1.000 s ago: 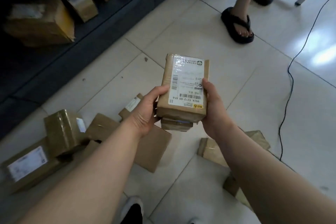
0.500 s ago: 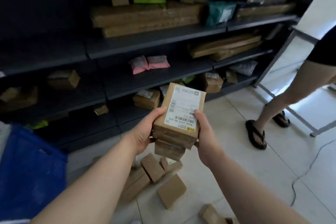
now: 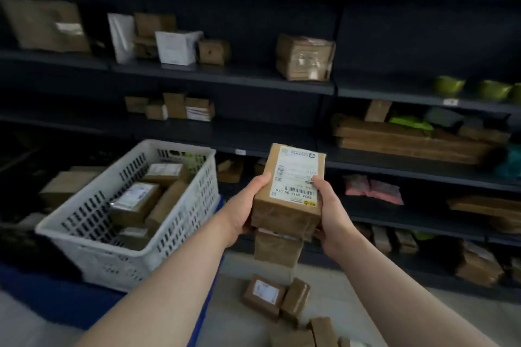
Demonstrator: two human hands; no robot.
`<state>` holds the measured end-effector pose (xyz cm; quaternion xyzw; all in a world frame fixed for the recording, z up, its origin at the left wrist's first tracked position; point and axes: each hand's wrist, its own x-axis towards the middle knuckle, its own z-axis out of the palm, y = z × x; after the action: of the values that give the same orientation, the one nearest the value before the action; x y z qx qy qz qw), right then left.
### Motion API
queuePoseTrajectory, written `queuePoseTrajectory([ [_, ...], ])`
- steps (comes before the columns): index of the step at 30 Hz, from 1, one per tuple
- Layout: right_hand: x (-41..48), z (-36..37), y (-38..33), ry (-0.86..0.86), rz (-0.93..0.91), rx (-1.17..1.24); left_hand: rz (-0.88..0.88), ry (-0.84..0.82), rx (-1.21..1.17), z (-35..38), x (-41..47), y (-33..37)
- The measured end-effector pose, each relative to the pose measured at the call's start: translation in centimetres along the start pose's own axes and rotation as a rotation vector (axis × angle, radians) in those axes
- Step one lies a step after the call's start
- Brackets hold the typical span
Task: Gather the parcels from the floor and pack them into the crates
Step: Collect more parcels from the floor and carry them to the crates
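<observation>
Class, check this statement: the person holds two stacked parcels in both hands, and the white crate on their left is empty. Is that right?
No. The head view shows the white crate holding several brown parcels, not empty. The rest stands: left hand and right hand hold two stacked parcels, with the crate on their left.

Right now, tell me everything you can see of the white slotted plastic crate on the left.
The white slotted plastic crate is rectangular, its walls pierced by rows of vertical slots below a solid rim. It sits open-topped on something blue, in front of the dark shelves. Several brown cardboard parcels with white labels lie loosely inside, partly filling it.
</observation>
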<state>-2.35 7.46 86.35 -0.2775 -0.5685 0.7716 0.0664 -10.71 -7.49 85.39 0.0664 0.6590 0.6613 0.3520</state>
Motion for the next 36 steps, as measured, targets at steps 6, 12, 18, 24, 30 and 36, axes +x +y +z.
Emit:
queuePoseTrajectory([
  [6,2.5,16.8,1.0,-0.18,0.004,-0.097,0.029,0.16,-0.071,-15.9,-3.9,3.7],
  [12,5.3,30.8,3.8,-0.237,0.057,-0.081,-0.01,0.299,-0.013,-30.9,-5.0,5.5],
  [18,8.0,37.0,7.4,-0.22,0.171,-0.008,-0.187,0.225,0.021,-38.4,-3.4,5.3],
  [24,11.9,37.0,9.2,-0.26,0.301,0.009,-0.225,0.166,0.082,-41.4,1.1,4.7],
  [30,16.2,36.8,11.2,-0.213,0.334,-0.105,-0.326,0.121,0.116,-42.6,5.4,2.5],
  [36,18.2,36.6,13.4,-0.145,0.426,-0.241,-0.474,-0.005,0.183,-44.7,9.3,0.8],
])
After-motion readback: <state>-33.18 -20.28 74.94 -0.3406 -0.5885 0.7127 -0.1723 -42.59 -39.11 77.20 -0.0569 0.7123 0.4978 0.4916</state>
